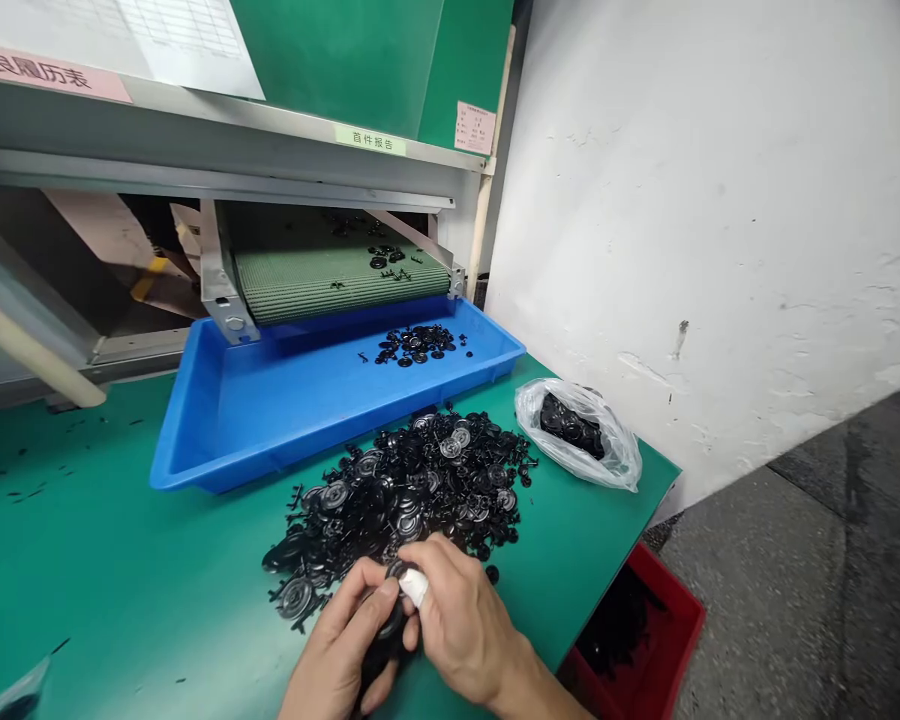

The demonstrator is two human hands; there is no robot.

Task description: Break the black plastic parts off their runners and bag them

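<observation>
Close together at the near edge of the pile, my two hands work on black round plastic parts. My left hand (345, 640) is closed, with black round parts (390, 625) between its fingers and in its palm. My right hand (461, 620) pinches at the same small black part from the right; a white wrap (414, 587) covers one of its digits. Just beyond the fingers spreads a heap of black plastic parts (412, 480), discs and small branched bits mixed together on the green table (195, 580).
Behind the heap stands a blue tray (270, 450) with black parts in it, under the end of a green conveyor belt (330, 280). To the right lies a clear plastic bag (615, 460) of black parts. A red bin (682, 620) is below the table's right edge, near a white wall (705, 220).
</observation>
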